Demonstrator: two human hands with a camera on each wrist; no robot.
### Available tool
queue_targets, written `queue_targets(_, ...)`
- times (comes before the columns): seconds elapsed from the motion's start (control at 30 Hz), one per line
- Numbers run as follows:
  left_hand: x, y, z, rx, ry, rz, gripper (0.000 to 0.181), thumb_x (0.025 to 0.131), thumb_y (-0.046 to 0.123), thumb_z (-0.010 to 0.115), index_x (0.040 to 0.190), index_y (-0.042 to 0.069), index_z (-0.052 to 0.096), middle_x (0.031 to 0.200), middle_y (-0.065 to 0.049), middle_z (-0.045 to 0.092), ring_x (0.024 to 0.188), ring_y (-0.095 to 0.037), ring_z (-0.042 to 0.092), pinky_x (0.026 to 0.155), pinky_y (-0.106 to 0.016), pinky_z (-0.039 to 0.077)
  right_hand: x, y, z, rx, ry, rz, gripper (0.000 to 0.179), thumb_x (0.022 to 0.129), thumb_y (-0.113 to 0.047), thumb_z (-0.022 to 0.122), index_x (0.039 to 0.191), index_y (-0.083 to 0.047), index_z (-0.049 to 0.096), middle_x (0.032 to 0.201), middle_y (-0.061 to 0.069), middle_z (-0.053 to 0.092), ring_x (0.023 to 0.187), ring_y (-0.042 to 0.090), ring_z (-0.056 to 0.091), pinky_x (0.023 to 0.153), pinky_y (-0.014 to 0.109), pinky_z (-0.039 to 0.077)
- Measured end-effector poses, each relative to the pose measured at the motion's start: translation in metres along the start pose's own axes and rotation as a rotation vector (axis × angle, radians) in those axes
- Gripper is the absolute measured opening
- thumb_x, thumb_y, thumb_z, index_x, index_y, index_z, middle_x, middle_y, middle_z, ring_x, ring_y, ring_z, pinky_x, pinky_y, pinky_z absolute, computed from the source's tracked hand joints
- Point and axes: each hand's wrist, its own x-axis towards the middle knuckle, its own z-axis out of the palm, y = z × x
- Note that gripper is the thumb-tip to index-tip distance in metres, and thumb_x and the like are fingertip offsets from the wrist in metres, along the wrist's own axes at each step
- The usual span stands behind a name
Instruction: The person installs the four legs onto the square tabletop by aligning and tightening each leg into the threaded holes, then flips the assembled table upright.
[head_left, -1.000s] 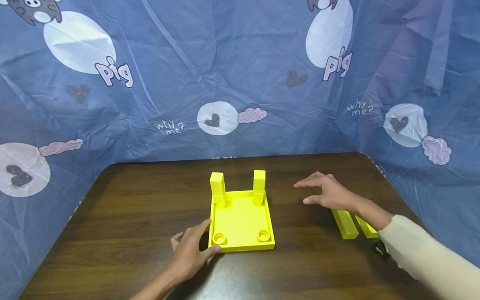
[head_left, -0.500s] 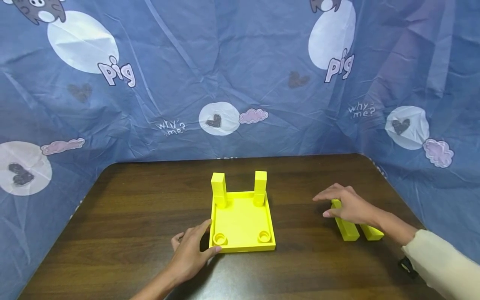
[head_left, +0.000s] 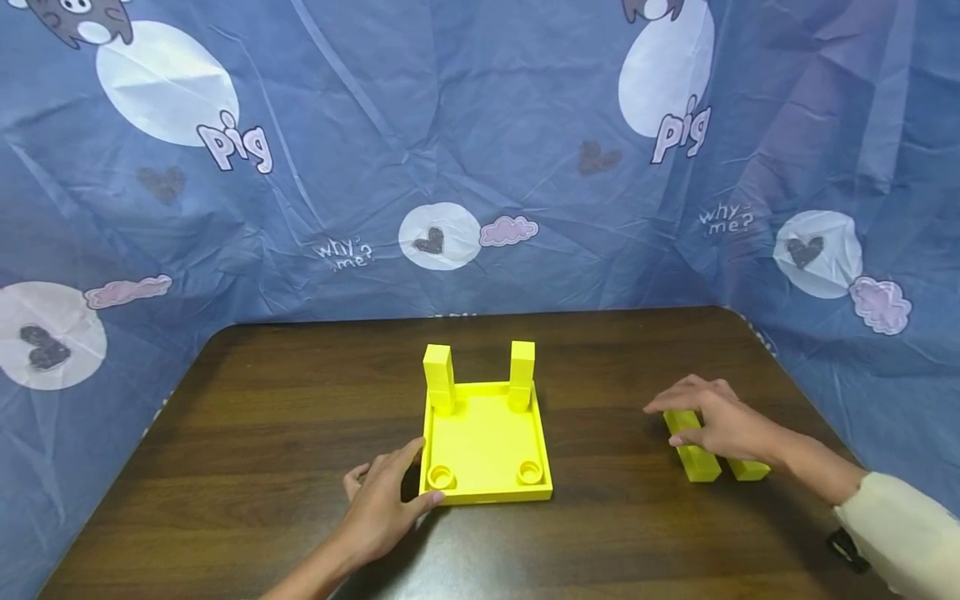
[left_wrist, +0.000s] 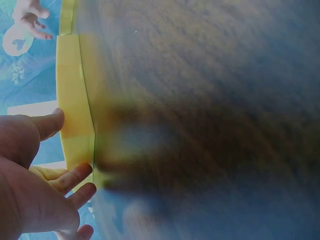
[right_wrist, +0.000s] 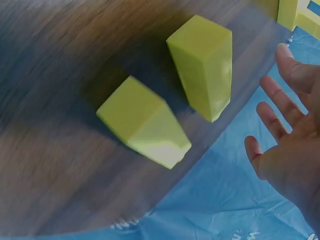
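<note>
A shallow yellow square base [head_left: 491, 446] with raised rims lies mid-table. At its two far corners stand upright yellow blocks [head_left: 439, 371]; its two near corners have round sockets [head_left: 530, 472]. My left hand [head_left: 378, 504] holds the base's near-left corner, thumb at the front rim and forefinger along the left side, also seen against the yellow rim in the left wrist view. My right hand [head_left: 720, 421], fingers apart, hovers over two loose yellow blocks [head_left: 699, 462] [right_wrist: 207, 70] lying side by side. It holds nothing; a gap to the blocks shows in the right wrist view.
The dark wooden table [head_left: 300, 392] has rounded far corners. Blue printed cloth [head_left: 360, 167] hangs behind it and along its sides. A small black object [head_left: 847, 550] is at the right sleeve.
My right hand has moved right and slightly down, away from the base and over the loose blocks. The left hand and the base have stayed in place.
</note>
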Motion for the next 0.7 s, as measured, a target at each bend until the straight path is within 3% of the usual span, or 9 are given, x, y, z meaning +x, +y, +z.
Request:
queue_targets(0.37,0.0,0.001,-0.001,0.004,-0.007,-0.007,0.072,0.079,0.03,0.079,0.14,0.009,0.048,0.128,-0.009,0.061,0.12,-0.03,0.05,0.098,-0.056,0.014,-0.019,0.01,-0.007,-0.232,0.008,-0.112,0.065,0.058,0.016,0.08,0.112,-0.02,0.073,0.113,-0.002,0.069,0.106,0.023,0.053,0.076,0.04,0.028)
queue_targets(0.7,0.0,0.002,-0.001,0.007,-0.009,-0.012,0.072,0.079,0.029,0.079,0.14,0.009,0.048,0.128,-0.009,0.061,0.12,-0.03,0.05,0.098,-0.056,0.013,-0.028,0.011,-0.004,-0.32,-0.065,-0.15,0.08,0.054,0.028,0.062,0.111,-0.027,0.074,0.124,0.004,0.061,0.111,0.025,0.048,0.076,0.042,0.03)
